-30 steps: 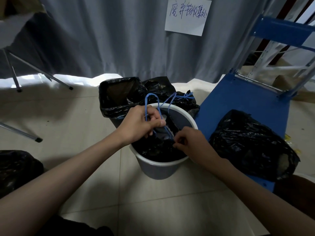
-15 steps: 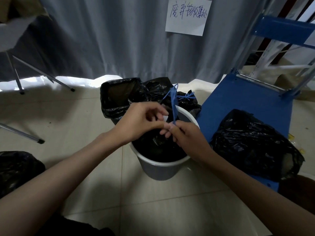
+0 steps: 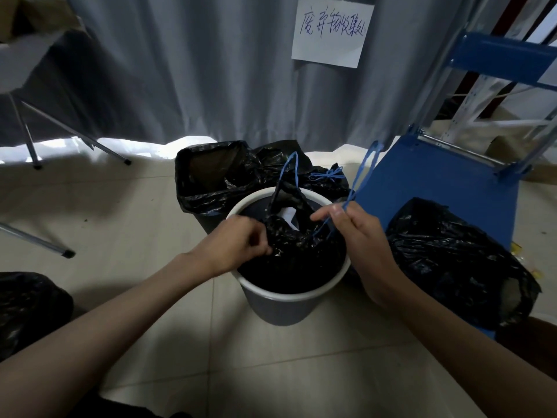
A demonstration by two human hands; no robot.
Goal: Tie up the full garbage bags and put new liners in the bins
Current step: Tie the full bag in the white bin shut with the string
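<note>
black bag (image 3: 289,251) sits in the white-rimmed bin (image 3: 280,300) on the floor. left hand (image 3: 238,245) pinches the bag's gathered plastic. right hand (image 3: 358,233) pinches one blue drawstring (image 3: 360,176) loop, raised. paper sign (image 3: 331,31) on the curtain (image 3: 180,70) bears handwritten chinese characters, not clearly legible.

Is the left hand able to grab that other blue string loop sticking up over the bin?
Probably yes. The left hand grips the bag just below that free loop, and nothing stands between them.
</note>
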